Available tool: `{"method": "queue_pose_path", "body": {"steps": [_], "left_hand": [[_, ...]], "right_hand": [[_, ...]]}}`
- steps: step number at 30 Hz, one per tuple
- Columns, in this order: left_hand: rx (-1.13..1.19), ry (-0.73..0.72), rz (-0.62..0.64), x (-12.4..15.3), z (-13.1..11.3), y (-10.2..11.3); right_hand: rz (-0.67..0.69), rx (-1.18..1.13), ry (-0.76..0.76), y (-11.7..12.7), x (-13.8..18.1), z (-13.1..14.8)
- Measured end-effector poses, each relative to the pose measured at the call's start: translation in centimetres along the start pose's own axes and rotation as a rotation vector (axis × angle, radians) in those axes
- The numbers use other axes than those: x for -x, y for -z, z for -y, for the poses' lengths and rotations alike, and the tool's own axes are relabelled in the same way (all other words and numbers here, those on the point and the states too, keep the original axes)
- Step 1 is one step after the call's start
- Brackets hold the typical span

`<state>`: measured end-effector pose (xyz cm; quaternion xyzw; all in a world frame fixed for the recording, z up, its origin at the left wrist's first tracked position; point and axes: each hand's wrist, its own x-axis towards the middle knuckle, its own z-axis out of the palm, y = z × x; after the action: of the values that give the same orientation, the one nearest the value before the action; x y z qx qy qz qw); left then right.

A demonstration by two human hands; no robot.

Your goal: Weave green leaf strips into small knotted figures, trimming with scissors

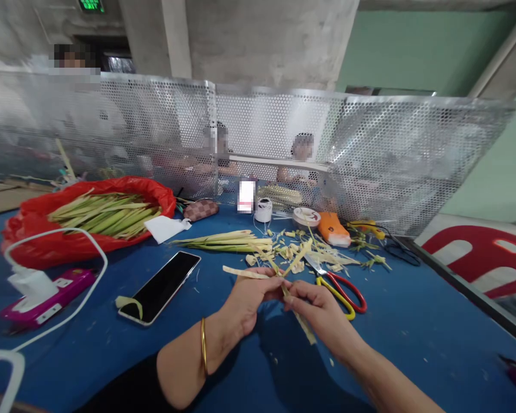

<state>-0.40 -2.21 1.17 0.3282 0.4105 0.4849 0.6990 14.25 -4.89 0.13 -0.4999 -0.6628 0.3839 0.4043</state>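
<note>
The two hands meet over the table, the left hand touching the right hand. A leaf strip sits between them. Scissors lie just behind the right hand. A phone lies left of the hands. Farther left sits a bag with stalks in it. A fence stands behind everything.

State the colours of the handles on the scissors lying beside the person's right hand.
The scissors have one red handle and one yellow handle, seen best in the head view.
</note>
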Motion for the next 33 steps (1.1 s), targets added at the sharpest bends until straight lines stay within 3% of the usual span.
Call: {"method": "queue_pose_path", "body": {"steps": [3,6,7,12,19,24,29,33], "left_hand": [[-0.033,-0.049,0.009,0.0,0.1,0.0],[-0.184,-0.106,0.053,0.4,0.1,-0.1],[-0.255,-0.138,0.085,0.5,0.2,-0.1],[-0.639,-0.301,0.22,0.6,1.2,0.3],[-0.917,-0.46,0.222,0.3,2.0,0.8],[-0.806,-0.41,0.215,0.7,2.1,0.3],[-0.726,-0.338,0.159,0.5,1.8,0.2],[-0.782,-0.281,0.224,0.3,2.0,0.5]], "right_hand": [[-0.095,0.253,0.099,0.2,0.2,0.1],[-0.357,0.551,0.392,0.1,0.9,0.6],[-0.389,0.608,0.489,0.0,1.2,0.8],[-0.171,0.632,0.701,-1.2,2.1,1.3],[-0.123,0.57,0.703,-1.5,2.0,1.4],[-0.207,0.687,0.712,-1.4,2.0,1.3],[-0.314,0.52,0.639,-1.0,2.1,0.8],[-0.325,0.429,0.559,-0.6,2.2,0.8]]}}
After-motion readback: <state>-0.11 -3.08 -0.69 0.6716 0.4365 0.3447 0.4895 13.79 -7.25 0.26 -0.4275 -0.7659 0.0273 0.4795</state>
